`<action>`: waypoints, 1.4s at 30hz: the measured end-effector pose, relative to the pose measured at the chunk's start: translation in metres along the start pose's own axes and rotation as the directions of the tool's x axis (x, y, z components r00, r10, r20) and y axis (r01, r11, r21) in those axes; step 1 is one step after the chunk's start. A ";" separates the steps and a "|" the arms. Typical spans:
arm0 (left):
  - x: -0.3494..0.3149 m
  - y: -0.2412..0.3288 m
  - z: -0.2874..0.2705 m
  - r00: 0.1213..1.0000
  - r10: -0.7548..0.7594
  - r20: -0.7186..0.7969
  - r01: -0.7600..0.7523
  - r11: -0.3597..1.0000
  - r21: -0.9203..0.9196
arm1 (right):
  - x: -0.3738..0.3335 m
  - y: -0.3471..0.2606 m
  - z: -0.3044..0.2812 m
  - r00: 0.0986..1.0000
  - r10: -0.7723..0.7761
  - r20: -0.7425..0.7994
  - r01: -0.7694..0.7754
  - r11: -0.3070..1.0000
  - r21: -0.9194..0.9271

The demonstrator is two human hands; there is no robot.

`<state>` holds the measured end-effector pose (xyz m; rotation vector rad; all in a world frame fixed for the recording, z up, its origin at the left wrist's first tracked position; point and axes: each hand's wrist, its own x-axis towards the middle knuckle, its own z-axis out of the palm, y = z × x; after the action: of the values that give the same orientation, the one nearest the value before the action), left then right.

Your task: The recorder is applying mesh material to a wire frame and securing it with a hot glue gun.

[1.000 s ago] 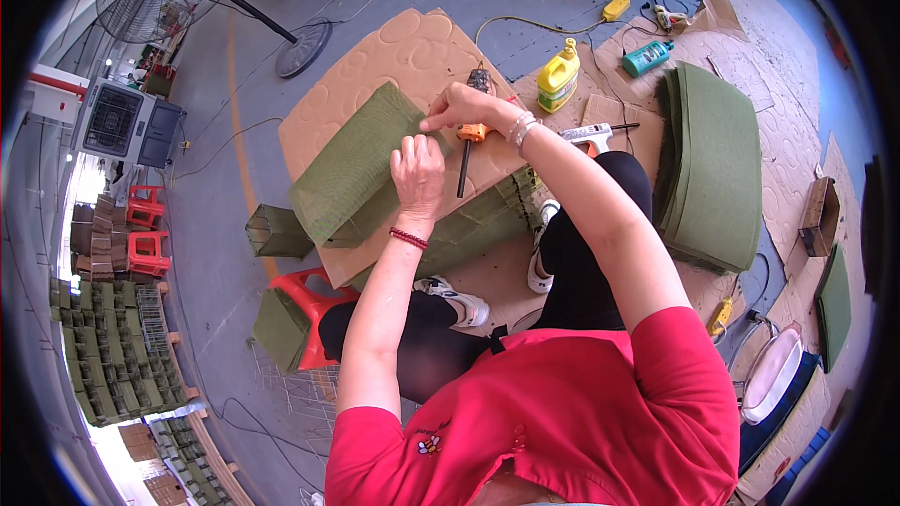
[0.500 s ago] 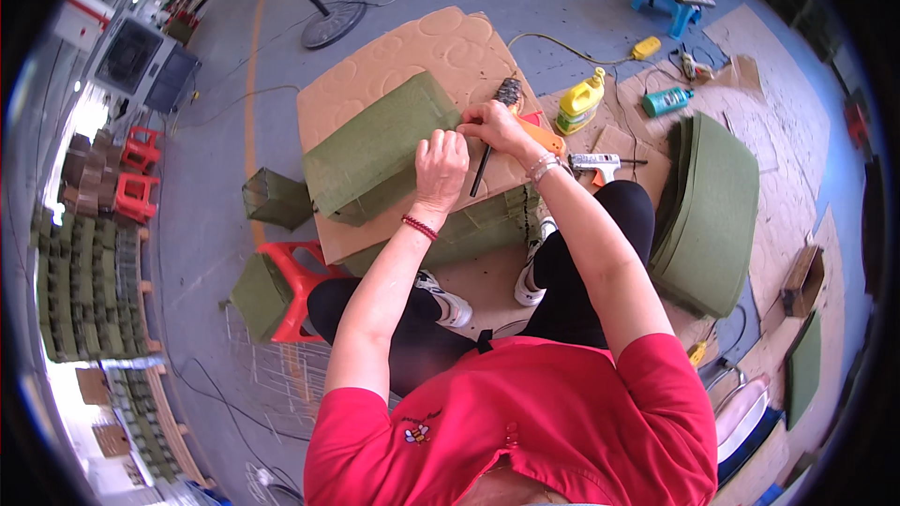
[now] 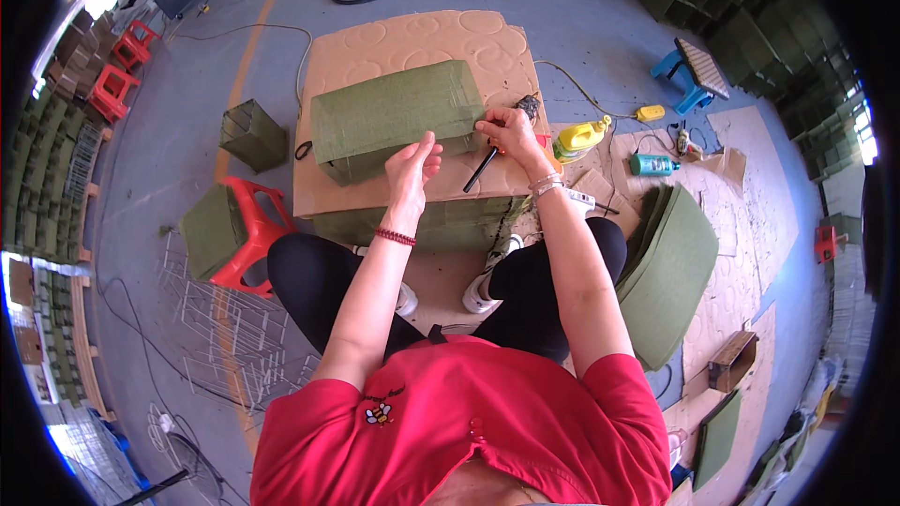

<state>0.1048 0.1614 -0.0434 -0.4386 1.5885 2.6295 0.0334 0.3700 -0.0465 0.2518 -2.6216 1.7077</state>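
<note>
A green felt-like box (image 3: pixel 398 112) lies on its side on the cardboard-topped table. My right hand (image 3: pixel 514 136) pinches the edge at the box's right end between thumb and fingertips. My left hand (image 3: pixel 412 171) is at the near side of the box, thumb raised and fingers loosely curled apart, with nothing visible in it. Below my right hand a black rod (image 3: pixel 481 170) lies slantwise on the cardboard; an orange thing beside it is mostly hidden by that hand. A white glue gun (image 3: pixel 583 200) shows partly behind my right forearm.
A yellow jug (image 3: pixel 581 139) and a green bottle (image 3: pixel 653 165) are right of the table. Curved green sheets (image 3: pixel 670 272) stack near my right knee. At left are a red stool (image 3: pixel 251 234), an upright green box (image 3: pixel 253 136) and wire frames (image 3: pixel 225 319). Cables cross the floor.
My hands were close together at the box's right end; now my left hand has come away toward the near side and loosened. The box has turned more crosswise. The view has shifted.
</note>
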 end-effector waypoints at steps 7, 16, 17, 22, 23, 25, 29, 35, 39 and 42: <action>0.007 -0.006 0.019 0.995 0.013 -0.095 -0.004 0.995 0.100 | 0.002 0.001 -0.001 0.997 -0.073 -0.023 0.072 0.997 -0.032; 0.013 -0.024 0.022 0.990 0.123 -0.070 -0.111 0.981 0.158 | 0.002 0.006 0.000 0.993 -0.106 -0.043 0.102 0.991 -0.086; 0.013 -0.028 0.021 0.983 0.163 -0.084 -0.151 0.979 0.134 | 0.002 0.007 0.001 0.995 -0.097 -0.032 0.094 0.993 -0.078; 0.021 -0.043 0.017 0.967 0.228 -0.115 -0.213 0.968 0.131 | 0.001 0.012 0.006 0.998 -0.010 -0.060 0.010 1.000 0.009; 0.023 -0.044 0.017 0.965 0.233 -0.121 -0.217 0.967 0.134 | 0.001 0.012 0.007 0.997 -0.064 -0.042 0.065 0.997 0.039; 0.026 -0.046 0.016 0.962 0.239 -0.128 -0.222 0.966 0.134 | -0.002 0.011 0.008 0.998 -0.041 -0.053 0.044 0.998 0.051; 0.028 -0.046 0.017 0.960 0.243 -0.137 -0.227 0.966 0.124 | -0.007 0.007 0.008 1.000 0.016 -0.021 -0.010 0.968 0.252; 0.020 -0.038 0.017 0.971 0.210 -0.114 -0.199 0.975 0.096 | -0.007 0.002 0.017 0.992 0.085 -0.092 -0.049 0.937 0.347; -0.010 -0.011 -0.010 0.976 0.189 -0.110 -0.180 0.980 0.085 | -0.006 0.003 0.017 0.992 0.091 -0.085 -0.054 0.929 0.365; -0.026 0.035 -0.062 0.930 0.281 -0.238 -0.265 0.959 0.100 | -0.005 0.005 0.016 0.996 0.034 -0.078 -0.001 0.923 0.384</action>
<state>0.1375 0.0934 -0.0331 -0.6092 1.9367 2.8025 0.0393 0.3583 -0.0584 0.1510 -2.2168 2.1764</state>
